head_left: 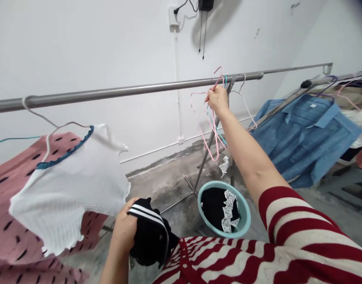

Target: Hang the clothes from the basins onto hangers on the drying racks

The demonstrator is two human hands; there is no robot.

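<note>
My left hand is closed around a bunched black garment with white stripes, low in front of my body. Up at the metal rail, my right hand grips a pink hanger near its hook; the hook shows above the rail. Other pink and light blue hangers hang around that hand, and some of their parts are hidden behind it. A white ribbed top with a blue neckline hangs on a white hanger to the left.
The rail crosses ahead. A light blue basin with black and lace clothing stands on the floor. A pink dotted garment hangs at left, a denim shirt at right. A white hanger hangs right of my hand.
</note>
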